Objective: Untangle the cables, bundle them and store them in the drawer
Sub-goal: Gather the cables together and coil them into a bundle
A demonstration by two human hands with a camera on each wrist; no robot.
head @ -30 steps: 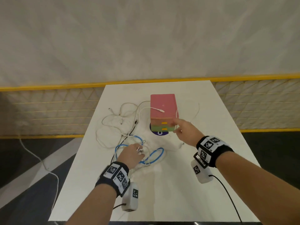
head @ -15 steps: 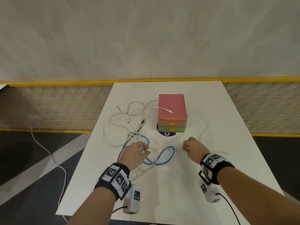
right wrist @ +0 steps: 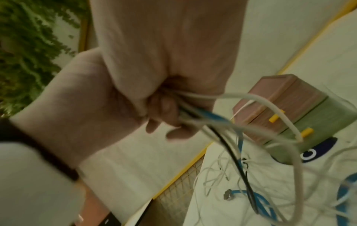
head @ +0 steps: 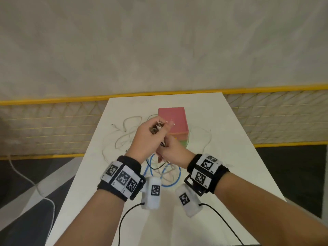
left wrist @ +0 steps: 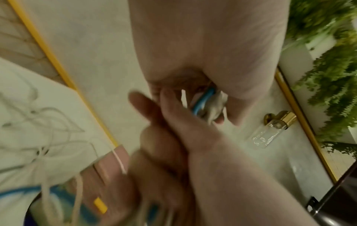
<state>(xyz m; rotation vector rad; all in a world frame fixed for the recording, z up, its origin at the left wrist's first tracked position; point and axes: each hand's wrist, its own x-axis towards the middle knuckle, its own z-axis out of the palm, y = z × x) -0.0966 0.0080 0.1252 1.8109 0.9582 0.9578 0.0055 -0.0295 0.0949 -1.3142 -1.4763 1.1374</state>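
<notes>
Raised over the white table [head: 230,174], my left hand [head: 158,128] pinches a bunch of cable ends; in the left wrist view a blue cable and white plugs [left wrist: 209,105] sit between its fingers [left wrist: 228,113]. Just below it, my right hand [head: 166,148] grips the hanging strands; the right wrist view shows my right hand [right wrist: 170,116] curled round white, blue and black cables [right wrist: 222,122]. The blue cable [head: 174,181] loops on the table under my wrists. White cables [head: 124,134] tangle at the left. The drawer box [head: 173,119], pink over green, stands behind my hands, both drawers closed.
Another white cable [head: 205,139] curves right of the box. A purple round mark [right wrist: 318,149] lies under the box. Yellow-railed netting [head: 53,128] runs behind the table. A loose white cord [head: 35,185] trails on the floor left. Black wrist-camera leads [head: 124,221] cross the near table edge.
Both hands left the table and came together in front of the box. The left lifted the cable ends upward; the right moved left and closed round the strands beneath it.
</notes>
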